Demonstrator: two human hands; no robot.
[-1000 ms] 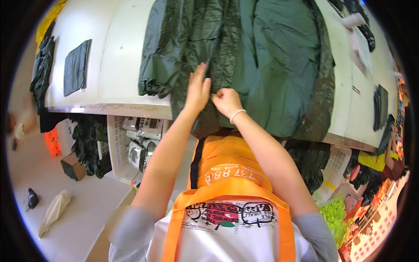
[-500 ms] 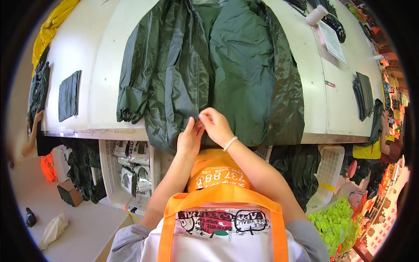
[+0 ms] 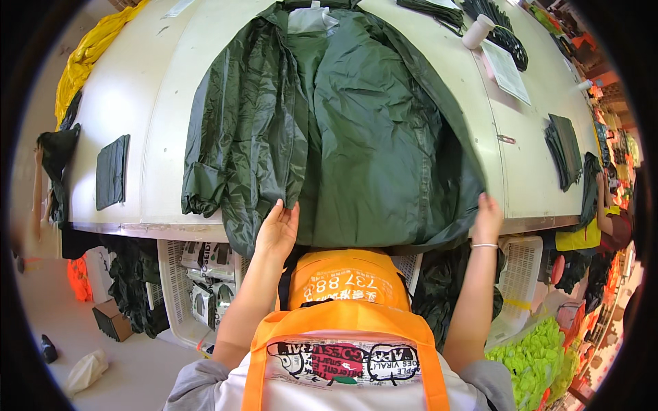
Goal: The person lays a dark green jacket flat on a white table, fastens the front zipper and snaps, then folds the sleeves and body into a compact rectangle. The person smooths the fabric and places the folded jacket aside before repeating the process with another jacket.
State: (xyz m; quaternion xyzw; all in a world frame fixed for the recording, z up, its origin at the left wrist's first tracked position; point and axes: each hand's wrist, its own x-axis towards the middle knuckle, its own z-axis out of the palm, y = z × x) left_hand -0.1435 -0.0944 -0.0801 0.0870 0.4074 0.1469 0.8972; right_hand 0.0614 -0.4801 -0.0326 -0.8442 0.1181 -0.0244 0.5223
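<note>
Right hand was moved outward, away from left hand; green jacket was pinched by right at its edge, by left at lower front.

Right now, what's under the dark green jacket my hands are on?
White tabletop, visible left and right of the dark green jacket; the jacket's hem overhangs the table edge. Whatever its fabric covers cannot be seen.

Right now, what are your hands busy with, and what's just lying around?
Job in hand:
- dark green jacket
- left hand and right hand at it
- white table under it

Seemingly just lying about:
- yellow cloth
- white cylinder
- cardboard box
</note>
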